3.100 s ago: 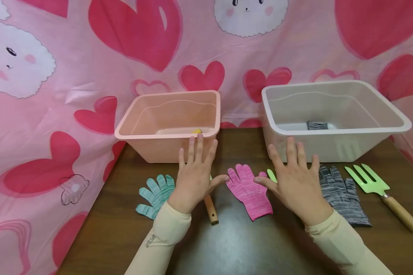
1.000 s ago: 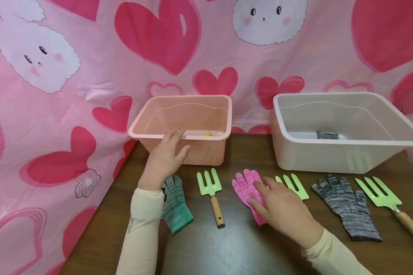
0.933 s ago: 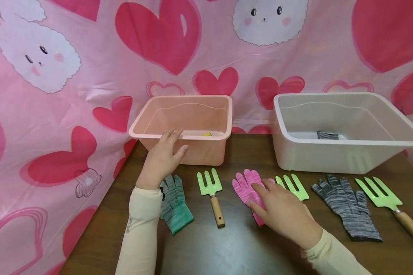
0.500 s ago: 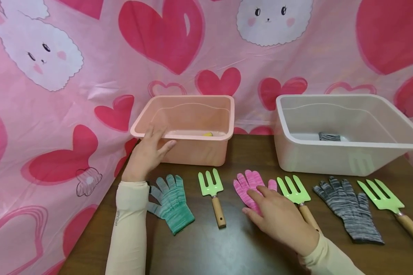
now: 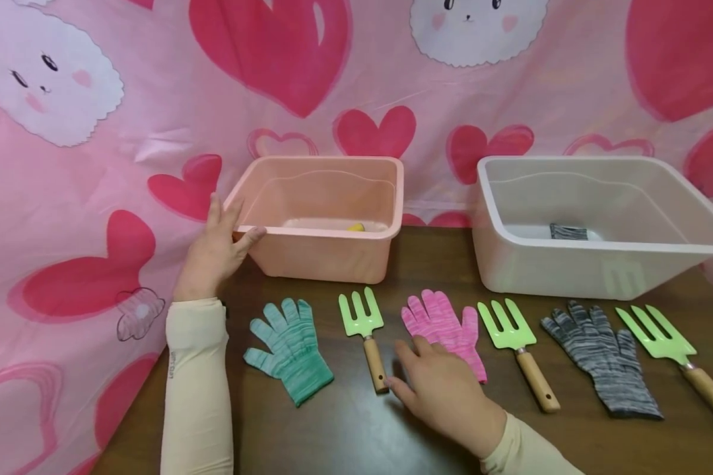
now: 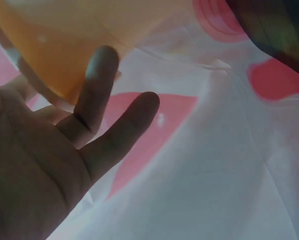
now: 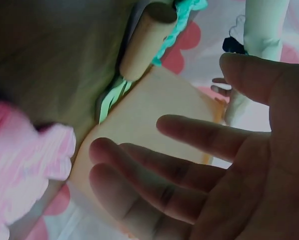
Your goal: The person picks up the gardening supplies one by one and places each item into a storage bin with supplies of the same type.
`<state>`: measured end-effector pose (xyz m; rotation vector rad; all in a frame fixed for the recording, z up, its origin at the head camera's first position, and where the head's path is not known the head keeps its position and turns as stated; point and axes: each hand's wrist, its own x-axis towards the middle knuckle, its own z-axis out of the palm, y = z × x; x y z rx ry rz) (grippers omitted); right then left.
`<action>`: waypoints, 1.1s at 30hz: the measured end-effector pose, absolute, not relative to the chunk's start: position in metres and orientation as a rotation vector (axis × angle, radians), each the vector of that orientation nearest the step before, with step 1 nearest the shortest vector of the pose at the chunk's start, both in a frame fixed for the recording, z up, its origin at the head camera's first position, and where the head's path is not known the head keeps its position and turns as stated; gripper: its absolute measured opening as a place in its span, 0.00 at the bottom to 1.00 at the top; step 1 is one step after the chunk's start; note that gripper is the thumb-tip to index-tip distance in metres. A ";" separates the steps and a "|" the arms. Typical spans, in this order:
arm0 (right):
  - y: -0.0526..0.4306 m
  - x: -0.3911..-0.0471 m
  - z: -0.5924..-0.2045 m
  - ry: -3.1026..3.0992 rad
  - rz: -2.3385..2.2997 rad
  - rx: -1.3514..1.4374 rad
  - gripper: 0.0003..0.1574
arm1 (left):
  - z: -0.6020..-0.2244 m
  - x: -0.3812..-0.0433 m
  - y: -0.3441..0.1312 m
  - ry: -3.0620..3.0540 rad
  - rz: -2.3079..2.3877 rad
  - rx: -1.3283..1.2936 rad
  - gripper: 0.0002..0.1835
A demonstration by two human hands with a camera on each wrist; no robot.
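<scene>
My left hand (image 5: 210, 257) is at the left front corner of the peach bin (image 5: 317, 257), fingers loosely extended around that corner; the left wrist view shows the fingers beside the bin wall, and I cannot tell whether they touch it. Over the table, my right hand (image 5: 442, 396) has relaxed, slightly bent fingers and holds nothing. Its thumb and index finger are close to the wooden handle of a green hand fork (image 5: 368, 336). Just beyond it lies a pink glove (image 5: 442, 323), its cuff partly covered. A teal glove (image 5: 291, 349) rests left of that fork.
At the back right stands a white bin (image 5: 570, 270) with a grey striped item (image 5: 568, 232) inside. Something yellow (image 5: 356, 227) lies in the peach bin. Rightward are a second hand fork (image 5: 519, 353), a grey glove (image 5: 606, 359) and a third hand fork (image 5: 677, 363). A patterned pink cloth (image 5: 440, 86) hangs behind.
My left hand has moved left from the bin's front to its left corner, uncovering the teal glove. My right hand has shifted left from the pink glove towards the left fork's handle.
</scene>
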<state>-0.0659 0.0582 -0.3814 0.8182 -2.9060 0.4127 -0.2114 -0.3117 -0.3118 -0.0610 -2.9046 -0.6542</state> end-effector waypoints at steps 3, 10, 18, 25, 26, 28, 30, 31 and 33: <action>0.047 -0.065 -0.385 -2.930 0.398 0.787 0.33 | -0.312 -0.217 -0.319 -2.906 -0.655 -0.060 0.48; 0.025 -0.064 -0.395 -2.923 0.295 0.706 0.46 | -0.313 -0.222 -0.328 -2.904 -0.655 -0.069 0.47; 0.008 -0.062 -0.405 -3.002 0.148 0.609 0.53 | -0.316 -0.235 -0.333 -2.874 -0.652 -0.131 0.47; 0.007 -0.066 -0.410 -3.036 0.141 0.633 0.48 | -0.319 -0.242 -0.342 -2.868 -0.666 -0.160 0.48; 0.008 -0.067 -0.411 -3.034 0.145 0.635 0.48 | -0.319 -0.243 -0.342 -2.874 -0.660 -0.160 0.48; 0.009 -0.069 -0.413 -3.032 0.159 0.637 0.46 | -0.319 -0.245 -0.343 -2.886 -0.652 -0.159 0.48; 0.010 -0.069 -0.414 -3.037 0.167 0.636 0.45 | -0.318 -0.247 -0.342 -2.901 -0.654 -0.149 0.49; 0.011 -0.070 -0.414 -3.040 0.166 0.638 0.45 | -0.317 -0.248 -0.340 -2.908 -0.658 -0.143 0.49; 0.013 -0.070 -0.415 -3.048 0.159 0.633 0.44 | -0.316 -0.250 -0.337 -2.925 -0.667 -0.135 0.50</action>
